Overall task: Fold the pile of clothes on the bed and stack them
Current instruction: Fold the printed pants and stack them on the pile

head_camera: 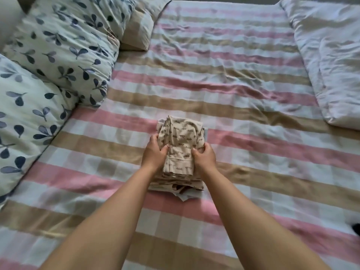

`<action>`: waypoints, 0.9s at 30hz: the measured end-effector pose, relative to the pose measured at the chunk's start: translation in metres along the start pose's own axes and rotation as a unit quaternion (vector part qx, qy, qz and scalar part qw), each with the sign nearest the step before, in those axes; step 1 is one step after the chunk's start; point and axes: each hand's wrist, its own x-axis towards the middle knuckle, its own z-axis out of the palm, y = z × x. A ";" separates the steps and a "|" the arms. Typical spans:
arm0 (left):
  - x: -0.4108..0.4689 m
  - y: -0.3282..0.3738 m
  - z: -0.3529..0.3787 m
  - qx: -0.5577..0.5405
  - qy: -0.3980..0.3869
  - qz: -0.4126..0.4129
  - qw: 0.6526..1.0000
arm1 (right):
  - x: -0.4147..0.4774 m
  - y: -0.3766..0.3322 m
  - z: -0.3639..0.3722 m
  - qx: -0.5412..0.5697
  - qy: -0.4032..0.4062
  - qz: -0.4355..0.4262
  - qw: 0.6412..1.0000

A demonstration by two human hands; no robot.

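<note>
The bed point(233, 84) filled the whole view, its pink, tan and white checked sheet wrinkled towards the far side. A leaf-print duvet point(58, 55) lay bunched along the left edge, and a white quilt point(331, 55) was heaped at the far right. A tan pillow point(136, 34) was tucked behind the duvet at the far left.

The stack of folded clothes point(175, 182) sat in the middle of the bed, nearer the person than the bedding. Several beige layers showed at its near edge, with a corner of a pale blue piece point(183, 197) poking out from the bottom. On top lay a beige printed garment point(181, 137), folded narrow but lumpy and not squared with the layers beneath.

The left hand point(154, 152) gripped that garment's left side, thumb on top and fingers curled round the edge. The right hand point(205, 157) held the right side the same way. Neither hand held anything else.

No loose, unfolded clothes showed anywhere on the visible sheet, so the task looked close to finished. What seemed left was to settle and straighten this top piece on the stack. Anything outside the view could not be judged.
</note>
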 end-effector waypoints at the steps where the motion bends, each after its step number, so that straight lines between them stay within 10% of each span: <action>1: -0.001 -0.006 0.003 0.013 -0.015 -0.003 1.000 | 0.001 0.005 0.000 -0.018 -0.002 0.008 1.000; 13: -0.075 -0.040 -0.006 0.085 0.034 -0.118 0.989 | -0.063 0.048 -0.027 -0.166 -0.048 0.027 0.985; 16: -0.116 -0.021 -0.002 0.124 0.094 -0.024 0.988 | -0.086 0.054 -0.054 -0.227 -0.052 0.025 0.972; 21: -0.185 0.013 0.024 0.273 -0.139 0.170 0.937 | -0.146 0.075 -0.134 -0.357 -0.056 0.002 0.932; 27: -0.261 0.072 0.079 0.297 -0.290 0.203 0.887 | -0.212 0.108 -0.258 -0.380 -0.053 0.012 0.923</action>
